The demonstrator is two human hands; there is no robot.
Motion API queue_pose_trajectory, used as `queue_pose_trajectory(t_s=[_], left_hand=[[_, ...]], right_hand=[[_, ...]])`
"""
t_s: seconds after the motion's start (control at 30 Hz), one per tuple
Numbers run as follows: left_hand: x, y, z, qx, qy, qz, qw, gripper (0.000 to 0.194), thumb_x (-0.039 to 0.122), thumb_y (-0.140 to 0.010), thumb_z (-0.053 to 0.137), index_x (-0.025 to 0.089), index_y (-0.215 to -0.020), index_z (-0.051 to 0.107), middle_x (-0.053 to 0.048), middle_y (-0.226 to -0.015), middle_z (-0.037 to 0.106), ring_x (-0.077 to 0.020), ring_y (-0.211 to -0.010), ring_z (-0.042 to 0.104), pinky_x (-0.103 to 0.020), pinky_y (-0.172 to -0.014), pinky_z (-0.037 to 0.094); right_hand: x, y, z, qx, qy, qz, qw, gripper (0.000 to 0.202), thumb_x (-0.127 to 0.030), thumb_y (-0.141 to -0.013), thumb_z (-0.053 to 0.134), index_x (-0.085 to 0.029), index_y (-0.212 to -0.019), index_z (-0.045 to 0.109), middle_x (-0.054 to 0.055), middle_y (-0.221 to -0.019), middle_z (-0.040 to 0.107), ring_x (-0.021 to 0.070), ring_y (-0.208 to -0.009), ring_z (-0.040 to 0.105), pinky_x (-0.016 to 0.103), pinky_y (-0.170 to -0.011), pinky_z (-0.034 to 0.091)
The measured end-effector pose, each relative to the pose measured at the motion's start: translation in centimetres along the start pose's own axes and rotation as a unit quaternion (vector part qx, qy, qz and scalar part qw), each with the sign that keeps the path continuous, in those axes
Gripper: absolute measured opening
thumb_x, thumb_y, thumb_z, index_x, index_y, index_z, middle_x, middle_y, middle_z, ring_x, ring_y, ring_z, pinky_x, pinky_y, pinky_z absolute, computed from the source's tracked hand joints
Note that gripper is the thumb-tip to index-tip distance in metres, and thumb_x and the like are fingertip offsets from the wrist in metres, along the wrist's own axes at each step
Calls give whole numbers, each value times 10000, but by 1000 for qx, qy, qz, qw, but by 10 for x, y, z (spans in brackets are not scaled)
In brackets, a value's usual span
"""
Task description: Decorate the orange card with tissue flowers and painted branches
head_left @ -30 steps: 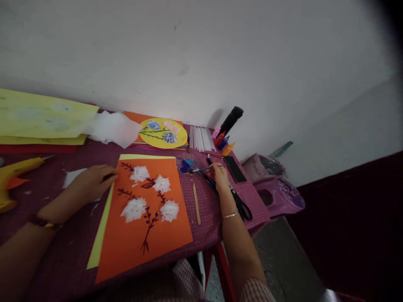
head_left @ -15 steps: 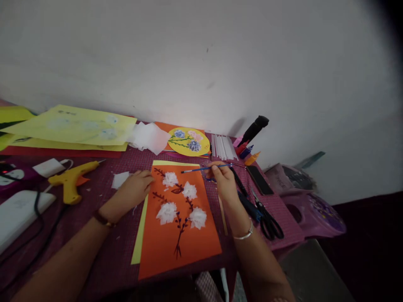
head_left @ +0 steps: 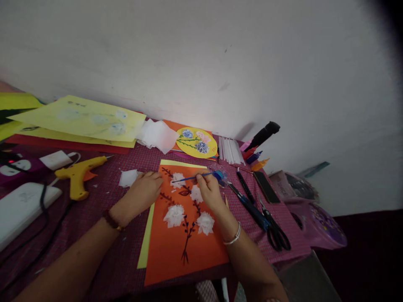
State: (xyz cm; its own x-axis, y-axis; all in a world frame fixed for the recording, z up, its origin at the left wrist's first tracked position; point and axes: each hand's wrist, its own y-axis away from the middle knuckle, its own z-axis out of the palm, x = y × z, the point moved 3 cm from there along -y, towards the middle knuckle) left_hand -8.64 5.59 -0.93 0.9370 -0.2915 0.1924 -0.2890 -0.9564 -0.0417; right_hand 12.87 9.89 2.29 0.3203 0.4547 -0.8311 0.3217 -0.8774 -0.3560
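With the fingers (head_left: 200, 180) of our right hand (head_left: 209, 191), we are pinching a thin blue brush (head_left: 189, 178), the gap closed narrowly around its handle, and we are holding its dark tip over the upper-left white flower (head_left: 178, 180) on the orange sheet (head_left: 166, 256). The fingers of our left hand (head_left: 145, 191) are lying close together, touching the upper left edge of the orange sheet; we cannot tell whether they are pinching it. Three more white flowers and dark painted stems are showing on the orange sheet, and a yellow sheet (head_left: 143, 256) is sticking out from under its left and top edges. Just right of the orange sheet's top, blue paint (head_left: 218, 174) is sitting on clear plastic. Farther right of the orange sheet, a black pen (head_left: 244, 184), a blue cutter (head_left: 253, 212), black-handled scissors (head_left: 274, 231) and a phone (head_left: 267, 188) are lying on the cloth-covered counter (head_left: 126, 262). Left of the orange sheet, white paper (head_left: 127, 178) is lying near it, with a yellow glue gun (head_left: 77, 178) farther out. Beyond the orange sheet, white tissue (head_left: 159, 136), a yellow oval (head_left: 189, 147) with blue and pink flowers, and translucent sticks (head_left: 230, 151) are resting toward the wall.
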Motion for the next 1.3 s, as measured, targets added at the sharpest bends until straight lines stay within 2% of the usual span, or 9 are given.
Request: queue_pose_trajectory(t_s=[0.1,0.27,0.47,0.7,0.97,1.17,1.3], left_hand=[[-1,0,1,-1,1,-5,1000,279,138,-927,460,170,-1031,717,-140,-1178,705,-302,-1126,599,-471,-989,441],[-1,-1,1,11,13,4,1000,261,139,-916,473,184,-1001,716,-124,-1155,704,-285,-1123,592,-455,-1008,430],[0,-1,1,-9,-4,-6,1000,254,138,-930,463,154,-1001,706,-139,-1171,699,-305,-1141,601,-460,-995,432],[-1,-2,4,-6,-9,-8,1000,274,146,-952,427,152,-1029,689,-130,-1215,693,-298,-1136,609,-451,-974,438],[-1,-2,4,7,-7,-14,1000,257,154,-947,444,151,-1038,685,-135,-1183,700,-304,-1130,613,-460,-962,450],[0,-2,3,20,2,-3,1000,249,129,-927,455,162,-1028,679,-126,-1155,698,-282,-1118,610,-433,-967,451],[-1,-2,6,27,7,-1,1000,257,127,-919,457,169,-1022,689,-125,-1131,704,-291,-1093,610,-443,-946,452]], right_hand=[[1,1,-1,-6,17,5,1000,240,-285,-946,494,-217,-757,625,16,-709,632,174,-675,599,299,-645,456],[1,4,-8,26,-15,19,999,212,-307,-957,491,-219,-830,636,13,-723,640,174,-684,611,297,-651,467],[4,6,2,-11,9,-7,1000,213,-291,-950,504,-216,-819,654,21,-743,666,176,-702,625,296,-669,473],[12,10,-2,24,6,-6,1000,210,-313,-976,506,-225,-884,672,31,-792,684,189,-736,643,303,-678,481],[-5,17,-2,32,-9,-34,999,212,-294,-977,488,-227,-914,679,43,-807,687,194,-737,647,322,-683,498],[-8,23,4,-9,47,-78,996,206,-278,-971,490,-230,-921,684,50,-845,705,209,-815,655,345,-760,499],[-7,20,9,-30,100,-92,990,209,-263,-972,480,-222,-902,674,57,-841,712,219,-805,653,358,-756,487]])
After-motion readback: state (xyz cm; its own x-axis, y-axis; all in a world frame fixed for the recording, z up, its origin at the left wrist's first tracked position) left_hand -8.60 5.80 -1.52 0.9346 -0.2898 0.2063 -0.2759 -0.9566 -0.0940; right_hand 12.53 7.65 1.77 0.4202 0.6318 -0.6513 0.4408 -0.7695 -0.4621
